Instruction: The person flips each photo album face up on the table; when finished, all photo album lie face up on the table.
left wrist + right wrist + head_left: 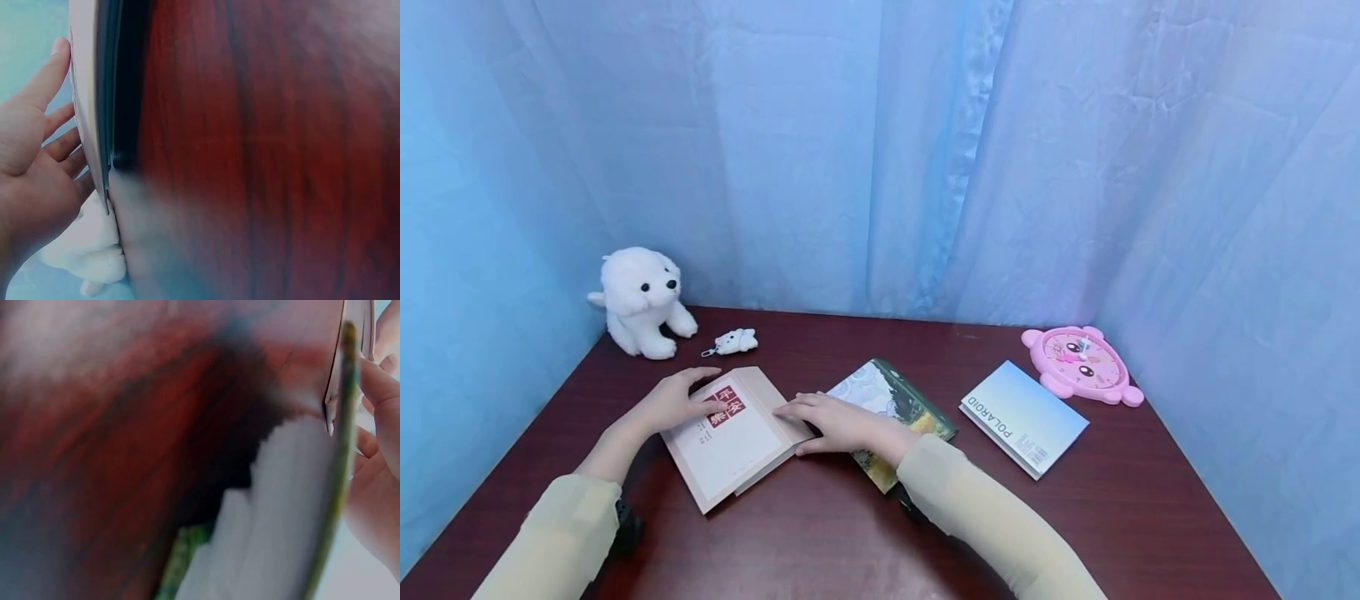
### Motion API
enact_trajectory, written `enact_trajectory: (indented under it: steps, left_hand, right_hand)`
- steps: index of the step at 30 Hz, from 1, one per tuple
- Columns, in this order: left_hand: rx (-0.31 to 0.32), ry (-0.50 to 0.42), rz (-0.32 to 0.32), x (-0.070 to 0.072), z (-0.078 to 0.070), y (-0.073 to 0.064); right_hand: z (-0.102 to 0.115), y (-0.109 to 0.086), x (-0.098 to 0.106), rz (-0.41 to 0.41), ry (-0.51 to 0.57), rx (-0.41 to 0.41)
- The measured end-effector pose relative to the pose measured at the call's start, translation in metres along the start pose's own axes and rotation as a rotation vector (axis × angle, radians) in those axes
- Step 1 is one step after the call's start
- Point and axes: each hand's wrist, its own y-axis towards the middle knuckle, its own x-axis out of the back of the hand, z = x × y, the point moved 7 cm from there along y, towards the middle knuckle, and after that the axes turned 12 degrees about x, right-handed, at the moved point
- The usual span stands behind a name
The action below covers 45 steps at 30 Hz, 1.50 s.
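A beige book [722, 458] with a red block of characters on its white front lies on the table, left of the middle. My left hand [673, 404] rests on its upper left part, thumb by the red block and fingers spread toward the far edge. From the right, my right hand [842, 425] touches the book's beige right-hand strip with extended fingers. Beneath the right forearm lies a book with a painted green and yellow cover [936, 417], partly hidden. In the left wrist view, the left fingers [65, 147] lie flat along the beige book.
A white plush dog [643, 300] sits at the back left, with a small white plush keychain [736, 341] beside it. Right of the painted book lies a pale blue book lettered POLAROID [1022, 417]. Behind that is a pink clock [1084, 362]. Blue curtains [797, 167] surround the table.
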Motion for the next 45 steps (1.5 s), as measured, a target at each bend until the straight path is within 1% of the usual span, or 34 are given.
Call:
enact_trajectory:
  steps: [11, 17, 22, 28, 31, 35, 38, 42, 45]
  left_hand:
    - [0.004, -0.069, 0.041, 0.001, -0.002, 0.004]
    - [0.025, -0.099, 0.054, 0.000, 0.002, 0.010]
    - [0.033, -0.124, 0.063, 0.002, 0.001, 0.009]
    - [0.026, -0.159, 0.047, 0.006, -0.003, 0.007]
    - [0.012, -0.189, 0.048, 0.007, -0.007, 0.008]
    - [0.009, -0.215, 0.029, 0.009, -0.012, 0.008]
    - [0.008, -0.217, -0.004, 0.013, -0.016, 0.008]
    - [0.000, -0.205, -0.060, 0.019, -0.023, 0.006]
    - [0.002, -0.197, -0.091, 0.024, -0.028, 0.006]
  right_hand:
    - [-0.004, 0.005, 0.000, -0.034, -0.026, -0.005]
    - [-0.003, 0.007, 0.003, -0.046, 0.009, -0.023]
    - [0.003, 0.006, 0.005, -0.052, 0.045, -0.023]
    - [0.004, 0.004, 0.011, -0.108, 0.130, -0.008]
    - [0.003, 0.001, 0.014, -0.139, 0.164, -0.004]
    - [0.005, -0.002, 0.019, -0.185, 0.181, 0.022]
    - [0.006, -0.005, 0.024, -0.233, 0.192, 0.037]
    - [0.009, -0.009, 0.032, -0.311, 0.269, 0.049]
    - [0.010, -0.012, 0.037, -0.356, 0.366, 0.052]
